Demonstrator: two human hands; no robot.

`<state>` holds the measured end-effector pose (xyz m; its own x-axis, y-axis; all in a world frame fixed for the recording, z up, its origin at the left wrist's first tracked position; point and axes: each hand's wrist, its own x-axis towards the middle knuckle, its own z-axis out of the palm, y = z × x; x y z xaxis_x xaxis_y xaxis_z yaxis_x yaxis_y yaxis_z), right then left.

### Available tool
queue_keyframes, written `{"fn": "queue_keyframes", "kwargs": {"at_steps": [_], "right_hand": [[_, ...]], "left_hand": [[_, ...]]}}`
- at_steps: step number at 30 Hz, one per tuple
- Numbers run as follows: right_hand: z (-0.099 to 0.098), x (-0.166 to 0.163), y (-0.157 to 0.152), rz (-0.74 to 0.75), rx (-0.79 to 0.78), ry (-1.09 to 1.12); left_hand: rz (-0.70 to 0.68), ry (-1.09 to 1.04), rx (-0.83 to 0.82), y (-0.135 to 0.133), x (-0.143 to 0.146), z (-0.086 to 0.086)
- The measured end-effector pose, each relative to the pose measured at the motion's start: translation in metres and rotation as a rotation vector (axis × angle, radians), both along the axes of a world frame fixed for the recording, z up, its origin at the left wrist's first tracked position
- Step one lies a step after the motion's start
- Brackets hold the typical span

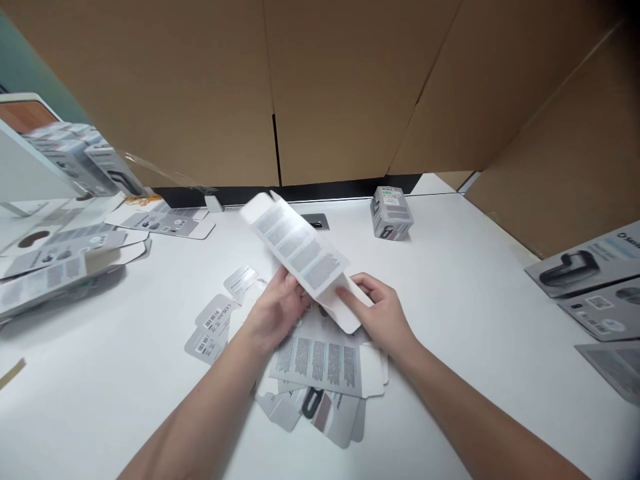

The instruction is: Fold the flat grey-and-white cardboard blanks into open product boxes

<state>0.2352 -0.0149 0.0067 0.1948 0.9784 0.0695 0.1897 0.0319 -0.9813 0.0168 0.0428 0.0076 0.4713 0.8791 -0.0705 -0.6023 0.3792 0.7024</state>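
Note:
Both my hands hold one flat, unfolded carton blank [300,250], white with grey print, tilted up and away from me over the middle of the white table [465,280]. My left hand [277,310] grips its near left edge with closed fingers. My right hand [383,313] pinches its near right corner. Under my hands lies a loose pile of more flat carton blanks [320,367]; one shows a black product picture.
A small assembled grey box [391,213] stands at the back right. Flat blanks lie at the left [60,260] and at the right edge [590,267]. Stacked boxes [85,160] sit far left. Brown cardboard walls [350,87] close off the back and right.

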Motion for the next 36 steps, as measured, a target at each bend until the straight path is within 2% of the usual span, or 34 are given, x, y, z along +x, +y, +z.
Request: {"fn": "queue_keyframes", "kwargs": {"at_steps": [3,5,9,12,18,21,26,31,36], "right_hand": [[0.0,0.004,0.001,-0.186,0.203,-0.105],[-0.002,0.006,0.001,-0.238,0.35,-0.197],[-0.008,0.009,-0.001,-0.136,0.573,-0.342],[-0.01,0.012,-0.003,0.004,0.618,-0.384],[-0.011,0.015,-0.003,0.188,0.441,-0.187],[-0.014,0.014,-0.003,0.233,0.355,-0.114],[-0.016,0.014,-0.003,0.127,0.217,-0.048],[-0.011,0.008,-0.003,0.037,0.032,0.142],[-0.007,0.002,-0.004,0.057,0.021,0.222]], "left_hand": [[0.016,-0.028,-0.08,0.003,0.004,0.002],[0.042,-0.044,-0.119,0.003,0.006,0.002],[0.123,0.03,-0.17,0.002,0.007,0.001],[0.113,0.078,-0.174,0.004,0.007,-0.001],[0.031,-0.004,-0.152,0.008,0.002,0.0],[-0.036,-0.022,-0.159,0.007,0.001,0.003],[-0.108,0.019,-0.123,0.001,0.005,0.001],[-0.142,0.059,-0.053,-0.004,0.009,-0.002],[-0.231,0.066,-0.014,-0.007,0.01,-0.002]]}}
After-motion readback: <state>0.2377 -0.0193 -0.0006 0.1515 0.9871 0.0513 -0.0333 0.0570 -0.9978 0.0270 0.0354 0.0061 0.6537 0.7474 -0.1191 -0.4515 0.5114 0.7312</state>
